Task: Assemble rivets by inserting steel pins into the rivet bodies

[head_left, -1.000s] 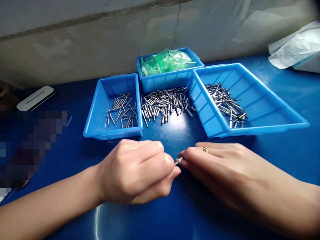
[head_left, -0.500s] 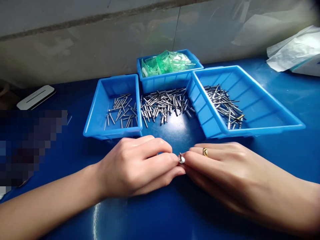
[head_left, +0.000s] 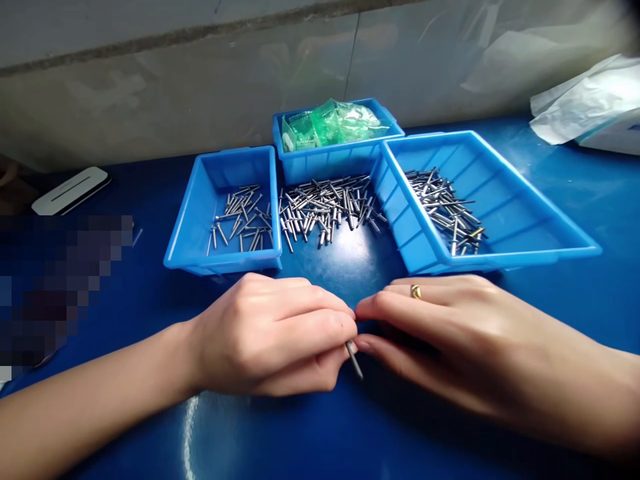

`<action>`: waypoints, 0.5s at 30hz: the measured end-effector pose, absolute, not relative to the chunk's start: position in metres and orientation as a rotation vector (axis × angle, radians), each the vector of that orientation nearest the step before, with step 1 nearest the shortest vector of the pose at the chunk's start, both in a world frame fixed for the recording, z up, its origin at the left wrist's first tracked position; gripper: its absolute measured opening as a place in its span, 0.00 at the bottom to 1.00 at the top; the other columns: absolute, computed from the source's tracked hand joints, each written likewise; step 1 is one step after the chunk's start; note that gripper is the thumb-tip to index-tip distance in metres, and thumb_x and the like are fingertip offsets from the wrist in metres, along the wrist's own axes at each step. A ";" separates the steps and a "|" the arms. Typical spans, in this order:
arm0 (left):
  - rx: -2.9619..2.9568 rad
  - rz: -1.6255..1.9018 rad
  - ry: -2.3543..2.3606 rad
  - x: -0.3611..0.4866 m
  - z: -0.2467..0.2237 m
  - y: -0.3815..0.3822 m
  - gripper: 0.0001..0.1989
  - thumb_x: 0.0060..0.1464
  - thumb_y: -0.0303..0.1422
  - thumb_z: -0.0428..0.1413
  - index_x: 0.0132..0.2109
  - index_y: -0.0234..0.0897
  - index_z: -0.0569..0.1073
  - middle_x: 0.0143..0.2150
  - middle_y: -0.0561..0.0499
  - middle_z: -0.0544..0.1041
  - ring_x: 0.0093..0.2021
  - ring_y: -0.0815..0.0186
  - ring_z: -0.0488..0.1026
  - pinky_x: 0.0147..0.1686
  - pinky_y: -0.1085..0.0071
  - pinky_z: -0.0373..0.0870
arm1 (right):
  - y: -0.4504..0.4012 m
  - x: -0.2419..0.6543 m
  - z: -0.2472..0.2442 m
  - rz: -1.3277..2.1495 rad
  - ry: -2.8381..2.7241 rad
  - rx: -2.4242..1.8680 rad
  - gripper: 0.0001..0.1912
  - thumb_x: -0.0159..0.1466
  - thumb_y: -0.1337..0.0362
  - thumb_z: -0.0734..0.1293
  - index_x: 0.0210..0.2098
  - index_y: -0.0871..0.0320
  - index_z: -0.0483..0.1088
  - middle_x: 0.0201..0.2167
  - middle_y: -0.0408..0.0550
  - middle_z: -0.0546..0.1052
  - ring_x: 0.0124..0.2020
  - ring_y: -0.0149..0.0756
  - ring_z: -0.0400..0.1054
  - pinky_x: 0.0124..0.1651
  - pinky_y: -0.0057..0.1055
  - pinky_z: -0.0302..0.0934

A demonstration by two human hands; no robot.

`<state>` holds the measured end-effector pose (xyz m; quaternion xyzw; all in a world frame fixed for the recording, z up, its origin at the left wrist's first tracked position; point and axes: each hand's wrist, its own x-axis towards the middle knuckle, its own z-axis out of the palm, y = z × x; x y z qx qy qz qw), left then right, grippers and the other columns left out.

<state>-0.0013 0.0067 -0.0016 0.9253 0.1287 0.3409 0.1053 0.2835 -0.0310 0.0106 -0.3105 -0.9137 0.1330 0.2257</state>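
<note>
1. Left hand (head_left: 280, 337), centre of frame: fingers curled in, pinching metal pin (head_left: 355, 363).
2. Metal pin, lower centre, slanting.
3. Right hand (head_left: 445, 327), right of centre: thumb, forefinger slightly parted; any hold, cannot tell.

I can read no text, brand, number or sign anywhere before me. Any print on the flat, rounded white device (head_left: 71, 191) toward the far left edge of the glossy blue tabletop (head_left: 295, 437), or on the crumpled white sheeting (head_left: 590, 100) near its far right edge, is beyond my reading.
</note>
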 end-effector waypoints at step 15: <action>2.851 0.932 0.526 0.000 -0.002 0.006 0.17 0.93 0.27 0.59 0.48 0.37 0.86 0.39 0.52 0.92 0.35 0.65 0.89 0.41 0.68 0.86 | -0.023 0.295 0.011 0.315 -2.560 -0.819 0.25 0.94 0.70 0.58 0.42 0.54 0.78 0.32 0.43 0.83 0.25 0.35 0.77 0.29 0.33 0.66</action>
